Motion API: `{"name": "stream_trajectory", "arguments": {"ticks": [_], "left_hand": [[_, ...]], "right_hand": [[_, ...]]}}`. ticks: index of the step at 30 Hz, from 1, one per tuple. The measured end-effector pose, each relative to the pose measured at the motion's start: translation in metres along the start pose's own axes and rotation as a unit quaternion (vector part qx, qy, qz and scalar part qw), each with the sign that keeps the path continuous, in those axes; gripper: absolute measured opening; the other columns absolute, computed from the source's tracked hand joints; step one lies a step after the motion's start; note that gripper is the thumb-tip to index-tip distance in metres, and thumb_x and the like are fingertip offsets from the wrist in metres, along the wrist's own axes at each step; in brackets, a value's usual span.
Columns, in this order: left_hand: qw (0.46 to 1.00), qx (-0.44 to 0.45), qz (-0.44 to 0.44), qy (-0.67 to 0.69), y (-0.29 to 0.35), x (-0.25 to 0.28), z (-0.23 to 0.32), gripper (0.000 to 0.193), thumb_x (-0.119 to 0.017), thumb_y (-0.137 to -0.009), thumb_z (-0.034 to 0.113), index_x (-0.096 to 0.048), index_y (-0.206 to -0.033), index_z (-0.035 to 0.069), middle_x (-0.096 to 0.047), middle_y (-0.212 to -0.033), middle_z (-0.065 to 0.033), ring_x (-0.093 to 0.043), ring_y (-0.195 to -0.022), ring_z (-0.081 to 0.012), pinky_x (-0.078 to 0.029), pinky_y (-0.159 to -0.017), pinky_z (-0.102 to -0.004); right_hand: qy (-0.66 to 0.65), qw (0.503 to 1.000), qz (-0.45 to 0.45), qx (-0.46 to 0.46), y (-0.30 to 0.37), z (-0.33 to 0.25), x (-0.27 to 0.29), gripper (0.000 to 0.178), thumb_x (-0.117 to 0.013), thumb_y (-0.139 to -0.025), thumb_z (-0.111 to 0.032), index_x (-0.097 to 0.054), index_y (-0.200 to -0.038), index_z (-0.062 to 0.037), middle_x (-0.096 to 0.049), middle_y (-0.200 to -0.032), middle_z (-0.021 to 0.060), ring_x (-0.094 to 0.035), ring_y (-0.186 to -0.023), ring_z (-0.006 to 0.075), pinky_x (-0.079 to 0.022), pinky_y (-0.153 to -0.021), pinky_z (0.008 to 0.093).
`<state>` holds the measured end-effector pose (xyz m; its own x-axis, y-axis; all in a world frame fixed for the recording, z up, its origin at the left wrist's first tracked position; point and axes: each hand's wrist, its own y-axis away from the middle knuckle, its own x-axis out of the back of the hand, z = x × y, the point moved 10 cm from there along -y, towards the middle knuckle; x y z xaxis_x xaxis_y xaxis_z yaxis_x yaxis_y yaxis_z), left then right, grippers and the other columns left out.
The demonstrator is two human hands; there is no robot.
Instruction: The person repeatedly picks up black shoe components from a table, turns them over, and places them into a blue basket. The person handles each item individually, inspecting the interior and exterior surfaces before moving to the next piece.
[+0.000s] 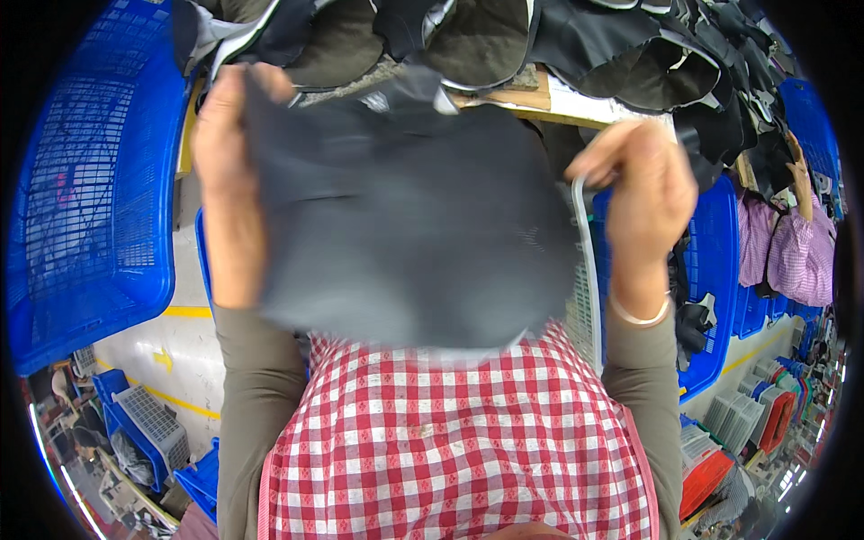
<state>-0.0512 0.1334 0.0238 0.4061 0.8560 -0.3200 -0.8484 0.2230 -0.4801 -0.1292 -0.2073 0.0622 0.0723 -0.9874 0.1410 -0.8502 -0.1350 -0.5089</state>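
Note:
A wide, smooth black leather-like piece [414, 216], blurred by motion, hangs upright in front of my apron. My left hand [229, 126] grips its upper left edge, the thumb over the top and most fingers hidden behind it. To the right of the piece, my right hand [643, 175] is raised with its fingers curled together. Whatever those fingers hold, if anything, cannot be made out. Just below the right fingertips runs the pale rim of a white mesh basket [587, 288], partly hidden by the black piece.
Black shoe-upper-like pieces with brown-grey linings [477, 40] cover the worktable [576, 101] ahead. A large blue basket [99, 180] stands at the left, another blue basket [720, 270] at the right. A person in a pink checked sleeve [801, 256] is at the far right.

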Motion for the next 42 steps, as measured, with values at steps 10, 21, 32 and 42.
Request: {"name": "stream_trajectory", "arguments": {"ticks": [10, 21, 32, 42], "left_hand": [[0.861, 0.054, -0.297, 0.41, 0.015, -0.03, -0.172, 0.035, -0.047, -0.11, 0.037, -0.061, -0.091, 0.012, -0.071, -0.093, -0.0044, -0.06, -0.106, -0.0239, -0.044, -0.098, -0.0387], [0.871, 0.143, -0.27, -0.385, 0.057, -0.134, -0.027, 0.057, -0.082, -0.079, 0.012, -0.067, -0.133, 0.003, -0.07, -0.12, -0.0156, -0.067, -0.11, -0.0326, -0.053, -0.096, -0.0404], [0.891, 0.237, -0.223, -0.317, 0.027, -0.149, -0.061, 0.037, -0.085, -0.085, 0.036, -0.071, -0.089, 0.002, -0.072, -0.078, -0.0123, -0.072, -0.072, -0.0271, -0.054, -0.063, -0.0357], [0.902, 0.414, -0.082, -0.097, 0.061, -0.109, -0.117, 0.038, -0.062, -0.106, 0.032, -0.068, -0.081, 0.004, -0.053, -0.059, 0.0014, -0.047, -0.049, -0.007, -0.036, -0.047, -0.023]], "right_hand": [[-0.165, 0.935, -0.304, -0.083, 0.013, 0.083, -0.13, 0.034, -0.079, -0.089, -0.007, -0.068, -0.12, -0.0014, -0.068, -0.119, 0.0074, -0.064, -0.114, 0.0201, -0.054, -0.094, 0.0346], [-0.082, 0.867, -0.422, -0.253, 0.041, 0.131, -0.052, 0.023, -0.081, -0.09, -0.009, -0.07, -0.108, 0.0017, -0.068, -0.096, 0.0014, -0.063, -0.09, 0.0099, -0.054, -0.084, 0.0286], [-0.023, 0.888, -0.36, -0.286, 0.026, 0.105, -0.071, 0.022, -0.082, -0.089, -0.01, -0.068, -0.103, 0.0, -0.064, -0.085, 0.0011, -0.056, -0.081, 0.0085, -0.049, -0.074, 0.029], [0.119, 0.92, -0.326, -0.184, 0.023, 0.101, -0.086, 0.031, -0.086, -0.083, -0.025, -0.067, -0.096, -0.0048, -0.068, -0.084, 0.0142, -0.065, -0.077, 0.032, -0.051, -0.069, 0.039]]}}
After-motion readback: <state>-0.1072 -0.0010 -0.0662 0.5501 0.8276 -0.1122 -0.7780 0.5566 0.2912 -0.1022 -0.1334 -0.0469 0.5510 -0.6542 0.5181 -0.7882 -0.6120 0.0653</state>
